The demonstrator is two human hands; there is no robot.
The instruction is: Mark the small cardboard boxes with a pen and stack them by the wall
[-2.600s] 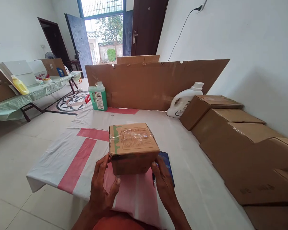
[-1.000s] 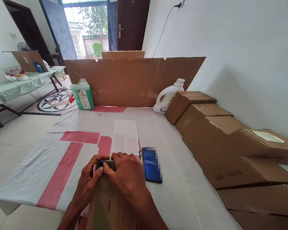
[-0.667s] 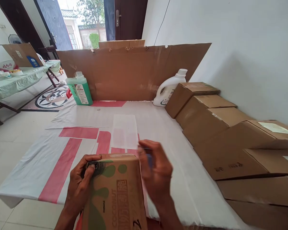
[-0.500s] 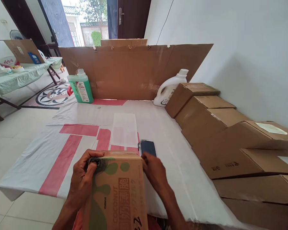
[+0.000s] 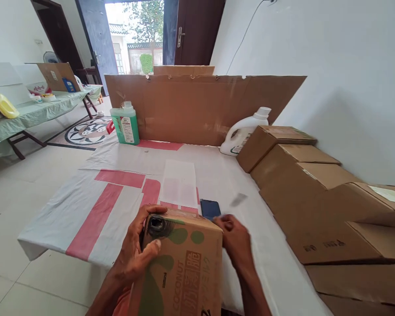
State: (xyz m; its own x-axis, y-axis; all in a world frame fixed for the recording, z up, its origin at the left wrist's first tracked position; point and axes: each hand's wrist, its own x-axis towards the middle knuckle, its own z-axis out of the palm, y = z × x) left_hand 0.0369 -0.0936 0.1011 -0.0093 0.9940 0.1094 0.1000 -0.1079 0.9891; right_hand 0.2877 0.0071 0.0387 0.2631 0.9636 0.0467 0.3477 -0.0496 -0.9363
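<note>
A smooth white wall (image 5: 349,66) flanks the table (image 5: 224,175), covered in white with red bands. At the near edge, the printed rectangular cardboard box (image 5: 187,263) is held tilted. The left hand (image 5: 136,245) is clamped on its upper-left corner. The right hand (image 5: 235,239) has curled fingers at the upper-right edge; contact cannot be determined. A dark phone (image 5: 210,208) lies beyond the box. A black-edged hole (image 5: 156,224) marks the held corner.
</note>
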